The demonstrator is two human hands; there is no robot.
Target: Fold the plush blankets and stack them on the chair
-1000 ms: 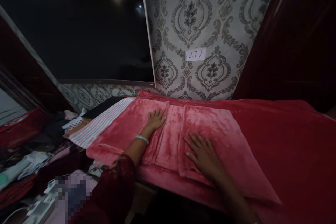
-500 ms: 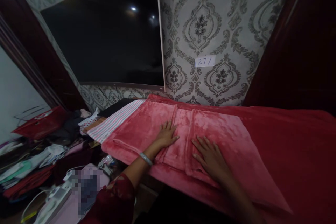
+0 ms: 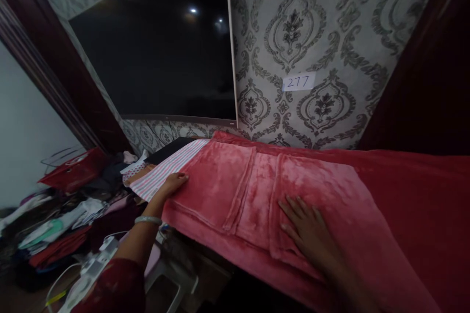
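Observation:
A pinkish-red plush blanket [image 3: 223, 181] lies spread over a surface, with its left and right sides folded in toward a narrow middle strip. At its left edge is my left hand [image 3: 175, 183], a bracelet on the wrist. Its fingers are drawn together on the blanket's edge, next to a striped cloth [image 3: 157, 176]. My right hand [image 3: 306, 225] lies flat on the right folded panel, fingers stretched out and palm down. Deeper red plush fabric [image 3: 414, 195] covers the surface to the right and along the wall.
Clothes [image 3: 73, 220] are heaped at the left below a red bag [image 3: 73, 171]. A white power strip [image 3: 91, 266] with a cable and a plastic stool [image 3: 172, 274] stand at lower left. A television [image 3: 157, 49] and a paper marked 277 [image 3: 298, 81] are on the wall.
My left hand has moved left from the blanket's middle to its left edge, and its fingers have drawn together. My right hand stays flat on the right panel. The view has shifted slightly.

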